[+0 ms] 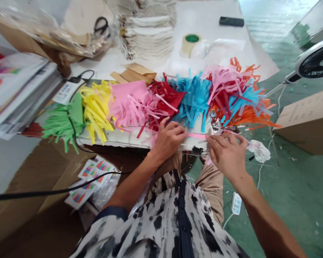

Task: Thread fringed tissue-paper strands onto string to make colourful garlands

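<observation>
A narrow pink strip [196, 135] stretches along the table's front edge between my two hands. My left hand [170, 139] has its fingers curled on the strip's left end, and my right hand [227, 148] holds its right end. Just behind them lies a row of fringed paper pieces: green [63, 120], yellow [97, 107], pink [131, 104], red [167, 96] and blue [195, 95]. A mixed pile of pink, red, blue and orange fringes [247, 113] lies at the right. Pink fringe ends hang beside my left hand.
Stacked white bundles [150, 36], a tape roll [191, 42] and a black bar [231, 21] are farther back. Papers [18, 89] are piled at left. A black cable [56, 191] crosses the lower left. A fan [317, 61] and carton [309, 122] stand at right.
</observation>
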The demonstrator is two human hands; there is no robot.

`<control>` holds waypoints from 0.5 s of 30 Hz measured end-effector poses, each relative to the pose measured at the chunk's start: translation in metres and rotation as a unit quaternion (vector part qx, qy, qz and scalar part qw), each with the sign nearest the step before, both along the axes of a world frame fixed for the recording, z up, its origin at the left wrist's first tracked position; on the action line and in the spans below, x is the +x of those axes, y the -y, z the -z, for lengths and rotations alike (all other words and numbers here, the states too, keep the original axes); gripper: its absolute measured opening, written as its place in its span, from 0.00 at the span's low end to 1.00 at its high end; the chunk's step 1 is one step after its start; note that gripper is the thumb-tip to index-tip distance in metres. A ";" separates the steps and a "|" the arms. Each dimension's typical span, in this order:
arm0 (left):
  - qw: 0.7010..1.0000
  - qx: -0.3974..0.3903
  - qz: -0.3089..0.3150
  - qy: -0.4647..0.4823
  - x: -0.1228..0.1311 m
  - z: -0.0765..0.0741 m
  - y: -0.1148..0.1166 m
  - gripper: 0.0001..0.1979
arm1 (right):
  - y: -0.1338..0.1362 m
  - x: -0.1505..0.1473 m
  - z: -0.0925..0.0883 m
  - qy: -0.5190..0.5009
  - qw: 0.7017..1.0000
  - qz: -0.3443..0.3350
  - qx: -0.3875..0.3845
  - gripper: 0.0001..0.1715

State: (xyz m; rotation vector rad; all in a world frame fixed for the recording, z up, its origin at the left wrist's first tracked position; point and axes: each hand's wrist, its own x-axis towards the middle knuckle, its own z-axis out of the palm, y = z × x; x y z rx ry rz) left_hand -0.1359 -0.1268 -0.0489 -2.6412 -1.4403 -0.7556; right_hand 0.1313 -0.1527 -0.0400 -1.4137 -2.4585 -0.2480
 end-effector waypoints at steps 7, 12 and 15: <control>0.994 0.011 -0.112 0.006 -0.005 -0.021 0.018 0.09 | -0.004 0.011 -0.014 0.012 1.000 0.004 -0.007 0.15; 0.998 -0.054 0.025 -0.010 0.030 -0.022 0.003 0.10 | -0.012 -0.002 -0.021 0.022 1.000 0.001 0.017 0.14; 0.995 -0.093 0.022 -0.032 0.039 -0.014 -0.009 0.10 | -0.017 -0.007 -0.022 0.028 0.999 -0.002 0.016 0.14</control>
